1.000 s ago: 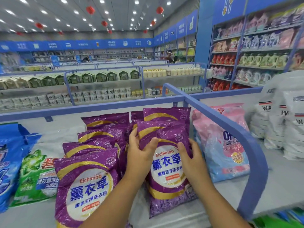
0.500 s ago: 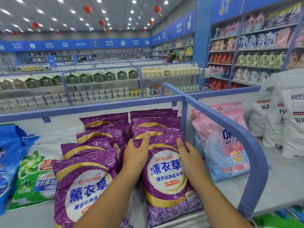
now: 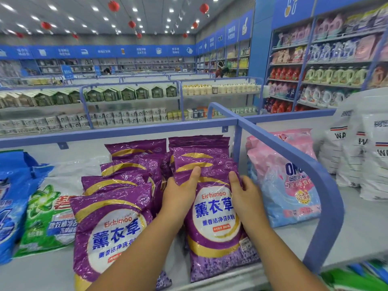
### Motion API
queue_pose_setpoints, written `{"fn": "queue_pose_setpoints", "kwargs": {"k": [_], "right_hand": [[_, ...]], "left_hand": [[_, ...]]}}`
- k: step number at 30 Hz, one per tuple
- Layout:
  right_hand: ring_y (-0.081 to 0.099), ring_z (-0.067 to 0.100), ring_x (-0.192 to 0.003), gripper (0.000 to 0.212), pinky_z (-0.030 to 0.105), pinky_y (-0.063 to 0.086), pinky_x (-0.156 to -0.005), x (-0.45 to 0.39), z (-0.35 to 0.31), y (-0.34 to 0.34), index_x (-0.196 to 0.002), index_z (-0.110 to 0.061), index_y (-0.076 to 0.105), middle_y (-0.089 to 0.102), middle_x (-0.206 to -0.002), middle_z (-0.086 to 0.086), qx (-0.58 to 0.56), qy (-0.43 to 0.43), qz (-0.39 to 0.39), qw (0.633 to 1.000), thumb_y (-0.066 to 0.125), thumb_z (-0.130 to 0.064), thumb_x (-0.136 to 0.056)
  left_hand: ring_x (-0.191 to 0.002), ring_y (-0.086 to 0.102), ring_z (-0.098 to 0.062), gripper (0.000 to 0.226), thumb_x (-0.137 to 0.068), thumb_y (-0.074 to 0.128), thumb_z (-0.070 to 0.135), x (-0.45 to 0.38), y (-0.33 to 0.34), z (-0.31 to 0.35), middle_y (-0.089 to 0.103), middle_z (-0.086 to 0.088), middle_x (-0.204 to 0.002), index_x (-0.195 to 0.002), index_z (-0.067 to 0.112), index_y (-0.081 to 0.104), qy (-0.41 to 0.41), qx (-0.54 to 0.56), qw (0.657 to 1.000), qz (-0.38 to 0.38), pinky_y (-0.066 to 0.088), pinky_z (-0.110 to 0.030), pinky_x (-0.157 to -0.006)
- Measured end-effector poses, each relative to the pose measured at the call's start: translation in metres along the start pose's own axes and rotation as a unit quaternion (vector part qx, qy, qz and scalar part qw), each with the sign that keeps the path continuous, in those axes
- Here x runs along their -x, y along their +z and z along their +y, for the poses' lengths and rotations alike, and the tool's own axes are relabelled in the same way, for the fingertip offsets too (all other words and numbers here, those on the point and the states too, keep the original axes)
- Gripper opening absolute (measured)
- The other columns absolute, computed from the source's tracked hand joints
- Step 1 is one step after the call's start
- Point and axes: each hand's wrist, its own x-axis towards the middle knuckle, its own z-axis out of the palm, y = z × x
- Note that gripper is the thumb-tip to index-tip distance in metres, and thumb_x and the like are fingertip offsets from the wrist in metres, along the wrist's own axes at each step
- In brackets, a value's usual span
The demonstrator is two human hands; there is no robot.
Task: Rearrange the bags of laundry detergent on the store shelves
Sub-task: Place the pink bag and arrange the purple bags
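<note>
Purple bag (image 3: 214, 219) at front of right row on shelf (image 3: 361, 232), printed "Eichimoo" in red above large blue Chinese characters on white oval with gold rim. Held at upper corners: left hand (image 3: 180, 196) on left edge with thumb over the top, right hand (image 3: 245, 196) on right edge, fingers (image 3: 235, 179) curled round the plastic. Behind it, more purple bags (image 3: 199, 152) stacked upright. Beside it, second purple row (image 3: 113, 223) with same "Eichimoo" label. Further left, green bag (image 3: 48, 219) and blue bag (image 3: 12, 198), writing not readable. Beyond blue divider (image 3: 294, 156), pink bag (image 3: 285, 181) marked "OMO" partly, then white sacks (image 3: 361, 148) with letters "WA".
</note>
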Motion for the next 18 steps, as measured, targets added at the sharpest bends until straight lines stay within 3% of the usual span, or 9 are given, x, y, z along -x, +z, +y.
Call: {"fn": "queue_pose_setpoints", "kwargs": {"k": [2,4,8,11,13,15,18], "right_hand": [[0.067,0.006,-0.075,0.039,0.027,0.049,-0.061,0.002,0.004,0.0,-0.087,-0.022,0.062,0.07,-0.081,-0.006,0.006,-0.017,0.014,1.0,0.049,-0.057,-0.099],[0.069,0.008,-0.073,0.04,0.034,0.055,-0.063,0.001,0.005,0.003,-0.084,-0.022,0.064,0.071,-0.077,-0.005,-0.005,-0.028,0.033,0.999,0.051,-0.057,-0.098],[0.07,0.016,-0.071,0.048,0.042,0.059,-0.064,0.0,0.003,0.006,-0.08,-0.017,0.065,0.071,-0.072,-0.001,-0.012,-0.016,0.056,0.998,0.05,-0.059,-0.098],[0.07,0.014,-0.08,0.048,0.043,0.06,-0.074,0.001,-0.001,0.003,-0.093,-0.024,0.066,0.072,-0.082,-0.007,0.002,0.007,0.04,0.999,0.043,-0.065,-0.097],[0.064,0.006,-0.084,0.037,0.033,0.055,-0.073,0.009,-0.004,-0.001,-0.105,-0.027,0.06,0.065,-0.089,-0.017,0.01,0.01,0.018,1.0,0.044,-0.06,-0.099],[0.053,-0.01,-0.082,0.027,0.019,0.043,-0.066,0.025,-0.003,-0.007,-0.116,-0.037,0.048,0.057,-0.094,-0.025,0.02,-0.006,-0.015,1.0,0.052,-0.056,-0.097],[0.055,-0.01,-0.086,0.043,0.023,0.044,-0.073,0.036,0.01,-0.008,-0.127,-0.048,0.039,0.056,-0.097,-0.032,0.057,-0.032,-0.061,0.996,0.063,-0.055,-0.091]], "left_hand": [[-0.114,0.064,-0.015,0.094,-0.064,0.063,0.089,0.011,0.001,-0.009,0.065,0.01,-0.127,-0.135,0.028,0.052,0.001,-0.023,1.0,-0.021,0.053,-0.039,-0.098],[-0.111,0.065,-0.014,0.088,-0.065,0.066,0.085,0.016,0.0,-0.012,0.067,0.012,-0.12,-0.13,0.028,0.052,0.033,-0.066,0.997,-0.011,0.055,-0.039,-0.097],[-0.099,0.07,-0.016,0.092,-0.054,0.049,0.1,0.011,0.001,0.0,0.073,0.013,-0.106,-0.114,0.032,0.065,0.047,-0.094,0.994,0.035,0.059,-0.042,-0.089],[-0.111,0.065,-0.025,0.094,-0.069,0.054,0.089,0.014,0.003,0.011,0.067,0.001,-0.125,-0.133,0.021,0.05,0.019,-0.099,0.994,0.047,0.055,-0.045,-0.094],[-0.13,0.053,-0.025,0.093,-0.081,0.061,0.073,0.029,0.001,0.011,0.048,-0.005,-0.148,-0.15,0.02,0.028,0.038,-0.036,0.996,0.076,0.049,-0.045,-0.106],[-0.149,0.028,-0.018,0.095,-0.086,0.066,0.06,0.057,-0.001,-0.002,0.021,0.001,-0.162,-0.157,0.028,0.012,0.104,-0.02,0.989,0.103,0.033,-0.036,-0.118],[-0.156,-0.007,-0.016,0.085,-0.089,0.054,0.064,0.092,0.007,-0.035,-0.014,0.01,-0.168,-0.158,0.043,0.008,0.251,-0.201,0.945,0.056,0.011,-0.038,-0.123]]}}
